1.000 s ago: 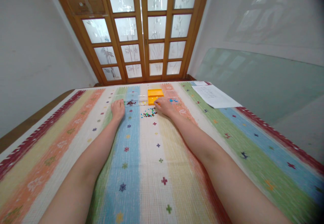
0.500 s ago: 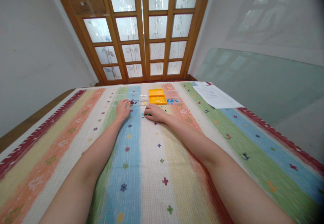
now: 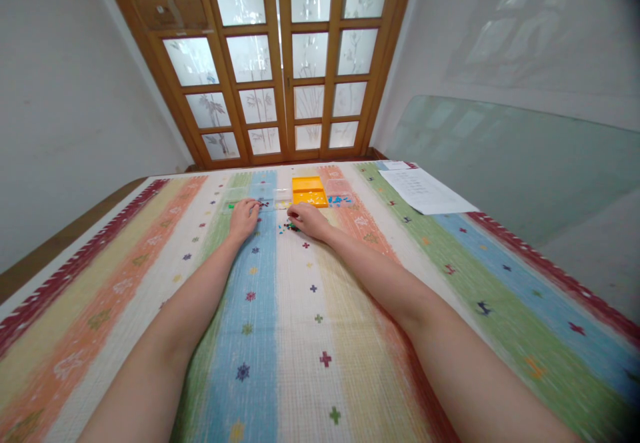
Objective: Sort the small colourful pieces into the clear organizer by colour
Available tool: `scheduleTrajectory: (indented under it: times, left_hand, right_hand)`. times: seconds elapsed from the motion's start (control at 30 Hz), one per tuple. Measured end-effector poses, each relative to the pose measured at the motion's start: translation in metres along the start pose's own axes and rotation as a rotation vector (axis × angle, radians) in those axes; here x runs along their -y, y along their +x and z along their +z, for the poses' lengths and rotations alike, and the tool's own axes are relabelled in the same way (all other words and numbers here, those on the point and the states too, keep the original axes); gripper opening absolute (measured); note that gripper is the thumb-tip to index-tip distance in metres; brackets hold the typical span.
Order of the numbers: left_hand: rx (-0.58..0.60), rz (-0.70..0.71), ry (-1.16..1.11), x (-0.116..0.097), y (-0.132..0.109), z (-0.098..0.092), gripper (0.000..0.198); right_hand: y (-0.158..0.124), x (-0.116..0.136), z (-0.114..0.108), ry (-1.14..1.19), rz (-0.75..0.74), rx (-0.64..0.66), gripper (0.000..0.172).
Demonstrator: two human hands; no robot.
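Note:
My left hand rests at the near side of a clear plastic box, its fingers curled over the edge. Small dark pieces lie in that box, right beside the fingertips, and green pieces show left of the hand. My right hand has its thumb and fingers pinched together just above a loose pile of small dark, green and blue pieces on the cloth. Whatever sits between those fingertips is too small to make out. Behind it stands an open yellow box holding white pieces.
Another clear box with blue pieces stands right of the yellow one. Yellow pieces lie in a small clear box between the hands. Printed paper lies at the far right of the striped tablecloth. Glazed wooden doors stand beyond.
My right hand has lifted slightly away from the loose pile and its fingers have drawn into a pinch, so more of the pile shows. My left hand stays nearly in place.

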State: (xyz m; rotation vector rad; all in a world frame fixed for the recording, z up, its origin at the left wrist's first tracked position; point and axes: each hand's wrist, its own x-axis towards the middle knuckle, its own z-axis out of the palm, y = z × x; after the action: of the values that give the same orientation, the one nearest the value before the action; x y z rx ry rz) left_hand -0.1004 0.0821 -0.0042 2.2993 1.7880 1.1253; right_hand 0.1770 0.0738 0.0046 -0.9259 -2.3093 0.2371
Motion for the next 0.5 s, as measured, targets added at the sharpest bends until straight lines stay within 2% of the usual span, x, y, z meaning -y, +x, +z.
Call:
scheduleTrajectory:
  times: [0.3, 0.5]
  left_hand:
    - [0.082, 0.169, 0.014, -0.016, -0.002, -0.002, 0.032]
    - [0.261, 0.361, 0.009, -0.033, -0.009, -0.001, 0.032]
  right_hand:
    - [0.0, -0.034, -0.011, 0.062, 0.259, -0.315, 0.022]
    - [-0.004, -0.057, -0.015, 0.006, 0.341, -0.429, 0.029]
